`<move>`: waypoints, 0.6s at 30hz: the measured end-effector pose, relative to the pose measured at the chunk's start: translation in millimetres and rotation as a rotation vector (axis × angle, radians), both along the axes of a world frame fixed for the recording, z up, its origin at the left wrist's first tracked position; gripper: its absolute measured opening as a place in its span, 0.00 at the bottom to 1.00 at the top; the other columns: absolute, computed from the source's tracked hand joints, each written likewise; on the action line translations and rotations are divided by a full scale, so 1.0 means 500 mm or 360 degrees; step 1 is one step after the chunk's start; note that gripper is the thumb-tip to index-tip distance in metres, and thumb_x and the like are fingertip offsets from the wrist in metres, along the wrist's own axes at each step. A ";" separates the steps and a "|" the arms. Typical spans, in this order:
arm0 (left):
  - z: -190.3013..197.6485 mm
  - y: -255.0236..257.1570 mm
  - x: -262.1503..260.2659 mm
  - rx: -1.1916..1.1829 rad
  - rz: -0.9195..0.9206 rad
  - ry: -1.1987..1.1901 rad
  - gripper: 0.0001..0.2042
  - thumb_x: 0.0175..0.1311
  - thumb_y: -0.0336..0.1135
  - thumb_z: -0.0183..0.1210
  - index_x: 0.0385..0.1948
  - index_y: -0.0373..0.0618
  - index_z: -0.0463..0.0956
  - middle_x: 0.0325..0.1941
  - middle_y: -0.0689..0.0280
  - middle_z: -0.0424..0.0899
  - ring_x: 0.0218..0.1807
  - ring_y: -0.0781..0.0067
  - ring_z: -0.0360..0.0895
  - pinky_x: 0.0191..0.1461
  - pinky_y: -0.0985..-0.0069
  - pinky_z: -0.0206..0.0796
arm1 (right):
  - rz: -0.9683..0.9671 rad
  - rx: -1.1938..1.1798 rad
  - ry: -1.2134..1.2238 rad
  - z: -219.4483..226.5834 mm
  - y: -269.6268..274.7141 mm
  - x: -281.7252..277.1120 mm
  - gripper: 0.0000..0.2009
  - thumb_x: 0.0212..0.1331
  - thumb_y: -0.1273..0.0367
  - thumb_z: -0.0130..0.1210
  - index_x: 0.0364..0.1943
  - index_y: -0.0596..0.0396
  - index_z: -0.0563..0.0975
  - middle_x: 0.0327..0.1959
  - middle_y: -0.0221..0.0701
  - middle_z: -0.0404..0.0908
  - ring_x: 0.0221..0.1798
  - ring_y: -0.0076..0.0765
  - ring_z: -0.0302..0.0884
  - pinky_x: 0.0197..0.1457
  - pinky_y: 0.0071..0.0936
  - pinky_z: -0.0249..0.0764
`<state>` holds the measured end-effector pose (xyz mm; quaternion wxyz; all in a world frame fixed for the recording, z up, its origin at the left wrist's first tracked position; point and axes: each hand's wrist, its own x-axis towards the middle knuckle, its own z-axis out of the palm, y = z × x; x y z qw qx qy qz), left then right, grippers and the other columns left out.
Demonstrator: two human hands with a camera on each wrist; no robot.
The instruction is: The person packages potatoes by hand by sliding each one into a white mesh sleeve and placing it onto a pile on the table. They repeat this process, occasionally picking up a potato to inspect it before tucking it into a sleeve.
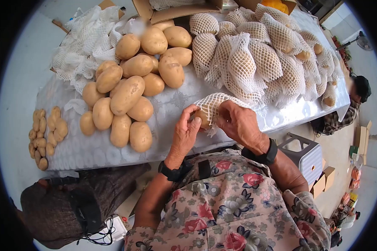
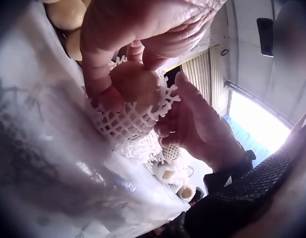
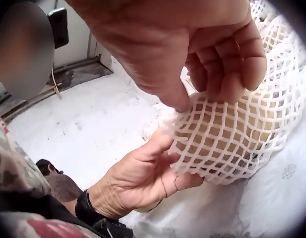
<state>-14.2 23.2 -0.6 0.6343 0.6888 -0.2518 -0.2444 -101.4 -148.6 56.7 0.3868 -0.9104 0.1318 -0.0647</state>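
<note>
A potato (image 1: 202, 119) lies partly inside a white foam net sleeve (image 1: 215, 101) near the table's front edge. My left hand (image 1: 185, 133) holds it at its bare end, thumb and fingers around it. In the left wrist view that bare end of the potato (image 2: 135, 82) sticks out of the net's ragged opening (image 2: 125, 121). My right hand (image 1: 244, 125) pinches the net's edge from the other side. The right wrist view shows the right thumb and curled fingers (image 3: 227, 67) at the top of the stretched net (image 3: 227, 131), with my left hand (image 3: 138, 176) below.
Bare potatoes (image 1: 127, 95) are heaped left of my hands, with smaller ones (image 1: 40, 138) farther left. Loose foam nets (image 1: 88, 42) pile up behind. Netted potatoes (image 1: 255, 58) cover the right side. A cardboard box (image 1: 184, 11) stands at the back; a grey stool (image 1: 303, 157) is beside the table.
</note>
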 end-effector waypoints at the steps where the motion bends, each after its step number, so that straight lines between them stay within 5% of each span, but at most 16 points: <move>1: -0.006 -0.001 -0.001 -0.0059 0.0025 -0.0029 0.21 0.67 0.39 0.54 0.56 0.39 0.63 0.48 0.60 0.75 0.40 0.76 0.77 0.42 0.77 0.71 | 0.0047 -0.0058 -0.0090 -0.005 0.003 0.000 0.11 0.51 0.66 0.60 0.34 0.55 0.73 0.29 0.37 0.80 0.30 0.44 0.79 0.32 0.36 0.74; 3: -0.018 -0.006 -0.009 -0.0150 0.0152 0.0070 0.20 0.65 0.38 0.56 0.54 0.38 0.64 0.45 0.61 0.77 0.40 0.76 0.77 0.42 0.78 0.71 | 0.0146 -0.0176 -0.0270 -0.020 0.011 -0.003 0.08 0.52 0.69 0.58 0.33 0.54 0.73 0.27 0.37 0.79 0.29 0.44 0.79 0.32 0.36 0.74; 7: -0.059 -0.001 -0.011 -0.0093 0.0308 0.0258 0.17 0.62 0.34 0.60 0.48 0.37 0.68 0.38 0.64 0.79 0.39 0.78 0.76 0.43 0.80 0.70 | 0.0299 0.0159 -0.0225 -0.010 0.033 0.002 0.06 0.53 0.73 0.58 0.34 0.57 0.75 0.27 0.38 0.79 0.28 0.41 0.79 0.32 0.31 0.74; 13: -0.025 0.003 -0.001 -0.0219 0.0279 0.0444 0.12 0.59 0.28 0.60 0.42 0.39 0.70 0.33 0.68 0.78 0.30 0.85 0.74 0.29 0.85 0.67 | 0.0335 0.0441 -0.0256 -0.014 0.036 0.007 0.08 0.55 0.72 0.56 0.38 0.57 0.74 0.28 0.40 0.79 0.30 0.46 0.79 0.34 0.34 0.74; 18: -0.018 0.023 -0.009 -0.0226 0.0307 0.0744 0.17 0.65 0.35 0.54 0.52 0.38 0.67 0.31 0.68 0.78 0.27 0.84 0.73 0.24 0.85 0.65 | 0.0287 0.0598 -0.0281 -0.030 0.035 -0.005 0.13 0.54 0.74 0.58 0.44 0.58 0.73 0.34 0.41 0.78 0.34 0.45 0.79 0.37 0.33 0.75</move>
